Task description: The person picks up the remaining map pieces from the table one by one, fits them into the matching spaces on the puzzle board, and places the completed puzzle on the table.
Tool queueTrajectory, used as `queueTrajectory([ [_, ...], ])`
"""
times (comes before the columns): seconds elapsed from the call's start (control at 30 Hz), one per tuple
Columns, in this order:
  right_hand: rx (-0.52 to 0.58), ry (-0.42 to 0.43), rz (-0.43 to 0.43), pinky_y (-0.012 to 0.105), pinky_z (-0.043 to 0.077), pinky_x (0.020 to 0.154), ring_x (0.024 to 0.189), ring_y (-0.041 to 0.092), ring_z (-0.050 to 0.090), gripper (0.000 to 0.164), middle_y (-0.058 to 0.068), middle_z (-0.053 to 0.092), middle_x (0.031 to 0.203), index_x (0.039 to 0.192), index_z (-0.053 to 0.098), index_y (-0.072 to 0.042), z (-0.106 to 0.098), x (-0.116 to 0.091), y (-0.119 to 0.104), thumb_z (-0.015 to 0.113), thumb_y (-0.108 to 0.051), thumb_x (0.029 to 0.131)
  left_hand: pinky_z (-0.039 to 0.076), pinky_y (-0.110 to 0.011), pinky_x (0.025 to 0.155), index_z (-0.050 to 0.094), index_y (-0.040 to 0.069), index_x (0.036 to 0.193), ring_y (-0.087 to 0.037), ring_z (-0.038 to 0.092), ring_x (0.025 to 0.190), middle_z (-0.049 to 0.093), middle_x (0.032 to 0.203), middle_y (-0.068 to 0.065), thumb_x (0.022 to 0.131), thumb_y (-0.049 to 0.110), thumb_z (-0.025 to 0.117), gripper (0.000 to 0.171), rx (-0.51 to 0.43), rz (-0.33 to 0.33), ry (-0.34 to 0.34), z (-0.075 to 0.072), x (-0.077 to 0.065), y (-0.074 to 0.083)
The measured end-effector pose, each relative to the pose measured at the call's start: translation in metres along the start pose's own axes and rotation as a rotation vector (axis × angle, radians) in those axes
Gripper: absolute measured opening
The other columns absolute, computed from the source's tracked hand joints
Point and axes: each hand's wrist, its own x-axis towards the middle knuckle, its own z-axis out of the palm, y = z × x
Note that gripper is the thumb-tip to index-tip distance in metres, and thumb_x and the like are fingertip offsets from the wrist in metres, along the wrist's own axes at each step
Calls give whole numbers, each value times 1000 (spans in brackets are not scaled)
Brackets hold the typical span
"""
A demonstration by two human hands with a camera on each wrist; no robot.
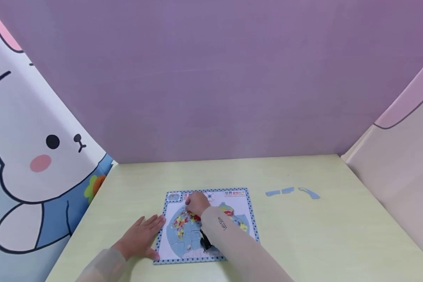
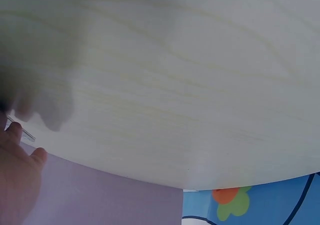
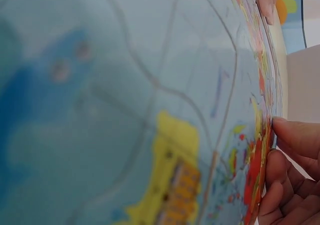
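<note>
A world-map jigsaw puzzle (image 1: 194,237) with a dotted blue border lies on the table. My left hand (image 1: 141,237) rests along its left edge, fingers spread, fingertips and thumb at the border; in the left wrist view, that hand (image 2: 20,180) shows at the lower left. Over the map's upper part is my right hand (image 1: 198,203), its fingers curled. Seen from the right wrist, the right hand (image 3: 295,170) pinches a thin bluish puzzle piece (image 3: 274,141) between thumb and finger, close at the map's surface. The right forearm hides part of the map.
To the right of the board, a few loose blue puzzle pieces (image 1: 288,190) lie on the pale table (image 1: 324,235). A purple wall (image 1: 225,86) stands behind the table, with cartoon-printed cloth (image 1: 38,129) at the left and more cloth at the right.
</note>
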Motion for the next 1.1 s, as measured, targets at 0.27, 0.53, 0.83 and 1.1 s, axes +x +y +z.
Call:
queueTrajectory([
  [0.27,30,1,0,30,52,68,74,14,58,13,2,65,91,97,73,-9,-6,3,2,73,-15,86,22,-61,108,38,3,146,-34,29,139,37,151,-10,64,72,68,111,-10,-4,-4,-2,5,-2],
  [0.53,-100,-46,-120,36,50,85,94,15,61,32,0,68,104,117,68,-13,-46,-7,15,71,-26,88,21,-61,109,38,4,145,-34,29,140,38,150,-9,62,79,62,115,84,12,-9,-3,5,-4],
  [0.83,-237,75,-161,39,50,87,93,18,63,17,2,69,98,104,72,-9,-115,-23,93,69,-15,88,24,-63,107,40,6,145,-34,30,139,39,150,-7,58,86,57,120,116,13,13,-1,9,-4],
  [1.1,-229,231,-51,42,50,85,91,22,63,14,6,68,96,101,71,-5,-159,-35,149,65,-11,90,24,-62,107,40,7,145,-35,28,139,39,150,-7,56,88,56,121,113,12,7,-5,3,-5],
])
